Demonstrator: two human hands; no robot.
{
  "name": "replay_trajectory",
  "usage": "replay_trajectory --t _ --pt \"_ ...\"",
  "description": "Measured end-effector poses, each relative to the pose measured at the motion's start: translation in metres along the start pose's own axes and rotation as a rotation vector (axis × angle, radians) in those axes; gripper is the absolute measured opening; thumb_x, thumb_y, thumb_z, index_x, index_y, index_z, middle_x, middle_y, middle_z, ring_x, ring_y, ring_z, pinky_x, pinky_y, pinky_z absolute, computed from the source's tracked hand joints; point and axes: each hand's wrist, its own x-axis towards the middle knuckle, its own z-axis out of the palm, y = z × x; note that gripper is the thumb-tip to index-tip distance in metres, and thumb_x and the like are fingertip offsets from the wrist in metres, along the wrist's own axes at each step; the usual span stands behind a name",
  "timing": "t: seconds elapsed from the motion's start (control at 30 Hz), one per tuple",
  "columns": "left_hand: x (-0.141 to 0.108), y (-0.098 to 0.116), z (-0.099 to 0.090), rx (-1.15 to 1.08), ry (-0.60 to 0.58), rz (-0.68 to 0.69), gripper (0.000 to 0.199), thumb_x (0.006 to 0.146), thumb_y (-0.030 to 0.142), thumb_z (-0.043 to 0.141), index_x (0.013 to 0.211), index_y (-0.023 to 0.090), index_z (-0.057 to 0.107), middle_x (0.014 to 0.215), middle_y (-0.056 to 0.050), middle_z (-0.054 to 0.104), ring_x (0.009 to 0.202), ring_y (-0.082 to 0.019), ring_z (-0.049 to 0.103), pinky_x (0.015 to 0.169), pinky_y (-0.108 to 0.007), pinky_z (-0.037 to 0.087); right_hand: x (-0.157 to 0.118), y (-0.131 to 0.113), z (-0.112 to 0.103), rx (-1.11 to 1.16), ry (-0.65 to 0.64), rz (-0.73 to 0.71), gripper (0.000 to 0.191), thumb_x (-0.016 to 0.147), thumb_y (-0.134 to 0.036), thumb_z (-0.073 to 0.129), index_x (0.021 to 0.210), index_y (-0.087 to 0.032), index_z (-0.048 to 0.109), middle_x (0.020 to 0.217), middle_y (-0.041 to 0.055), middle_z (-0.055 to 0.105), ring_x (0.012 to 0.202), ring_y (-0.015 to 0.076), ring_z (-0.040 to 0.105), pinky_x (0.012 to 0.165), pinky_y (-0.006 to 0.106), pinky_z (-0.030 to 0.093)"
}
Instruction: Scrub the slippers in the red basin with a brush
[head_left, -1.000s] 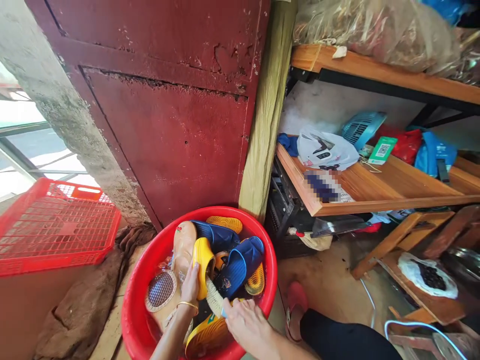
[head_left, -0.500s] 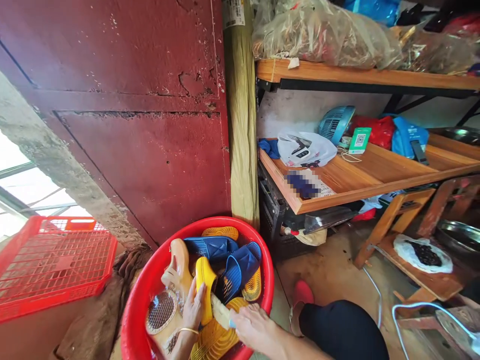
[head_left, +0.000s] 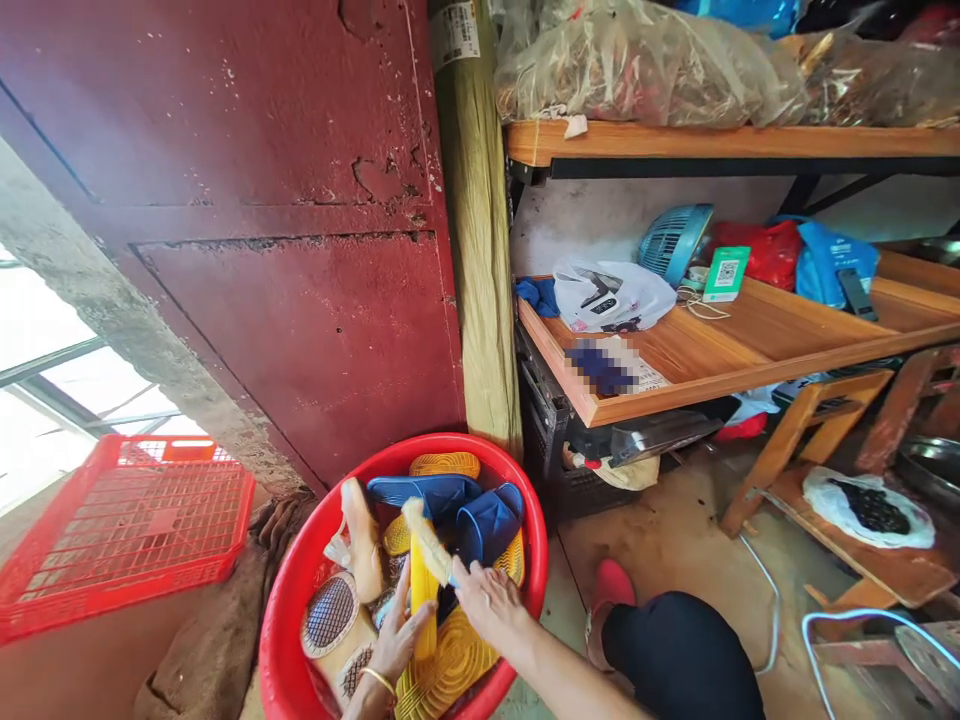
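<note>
Left grip [head_left: 396,628] on a bright yellow slipper [head_left: 424,592]

daylight from left, opening [head_left: 37,300] blown out. soft sheen on red door [head_left: 300,330]. shadow under lower wooden shelf [head_left: 802,330], right. wide-angle stretch at edges. pixelated patch [head_left: 602,366] on shelf.

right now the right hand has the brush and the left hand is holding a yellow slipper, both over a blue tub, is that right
Not quite: the tub is red, not blue, as the head view shows. The right hand does have the brush, and the left hand is holding a yellow slipper.
</note>
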Motion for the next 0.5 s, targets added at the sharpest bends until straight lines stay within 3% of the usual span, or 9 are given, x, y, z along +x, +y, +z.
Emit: replay_trajectory --t 0.07,0.13,0.2,0.27,0.37,0.43,0.5 --pt "-0.006 -0.002 -0.002 -0.004 -0.019 -0.009 0.099 0.067 0.06 0.074 0.154 0.026 0.041 0.142 -0.01 0.064 0.138 -0.036 0.051 0.112 -0.046 0.045 0.028 -0.002 0.003 0.014 -0.045 -0.004 0.043 0.096 -0.02 0.054 0.139 -0.021 0.056 0.107 0.0116 0.074 0.09 0.0244 0.071 0.078 0.035 0.058" --pt "-0.005 -0.009 -0.005 -0.019 -0.037 -0.017 0.098 0.067 0.058 0.075 0.153 0.025 0.042 0.14 -0.011 0.065 0.135 -0.036 0.054 0.111 -0.047 0.046 0.039 0.001 0.001 0.033 -0.072 -0.035 0.042 0.096 -0.021 0.056 0.137 -0.018 0.058 0.102 0.0113 0.075 0.083 0.0228 0.071 0.074 0.032 0.058" --pt "0.001 -0.019 -0.008 -0.011 -0.04 -0.009 0.095 0.068 0.056 0.073 0.152 0.023 0.043 0.138 -0.012 0.065 0.131 -0.037 0.057 0.11 -0.049 0.046 0.025 0.006 -0.002 0.033 -0.094 -0.072 0.044 0.092 -0.018 0.06 0.136 -0.021 0.06 0.095 0.0078 0.075 0.076 0.0211 0.07 0.071 0.03 0.058" --pt "0.009 -0.031 -0.008 0.071 -0.011 0.043 0.09 0.069 0.055 0.07 0.148 0.02 0.047 0.138 -0.013 0.065 0.132 -0.038 0.056 0.113 -0.051 0.043 -0.008 0.011 -0.003 0.021 -0.111 -0.12 0.05 0.088 -0.014 0.063 0.136 -0.029 0.06 0.091 0.0034 0.075 0.074 0.0204 0.07 0.07 0.03 0.058" --pt "0.016 -0.04 -0.001 0.332 0.03 0.212 0.075 0.073 0.049 0.066 0.139 0.015 0.056 0.142 -0.017 0.061 0.139 -0.038 0.048 0.119 -0.054 0.033 -0.056 0.026 -0.005 -0.007 -0.043 -0.174 0.056 0.092 -0.016 0.058 0.144 -0.035 0.052 0.111 0.0045 0.075 0.092 0.0233 0.072 0.081 0.033 0.059" --pt "0.013 -0.039 0.008 0.515 0.04 0.314 0.068 0.078 0.044 0.063 0.138 0.015 0.057 0.149 -0.018 0.055 0.142 -0.037 0.044 0.12 -0.056 0.03 -0.062 0.04 -0.01 -0.046 -0.041 -0.096 0.055 0.093 -0.017 0.057 0.145 -0.034 0.052 0.113 0.0064 0.075 0.093 0.0244 0.073 0.08 0.034 0.059" --pt "0.004 -0.034 0.017 0.662 0.054 0.378 0.065 0.081 0.037 0.061 0.142 0.016 0.053 0.155 -0.018 0.048 0.144 -0.037 0.041 0.119 -0.058 0.03 -0.044 0.052 -0.017 -0.053 -0.1 0.013 0.049 0.092 -0.017 0.059 0.14 -0.03 0.058 0.105 0.0081 0.077 0.086 0.0236 0.074 0.076 0.032 0.059"
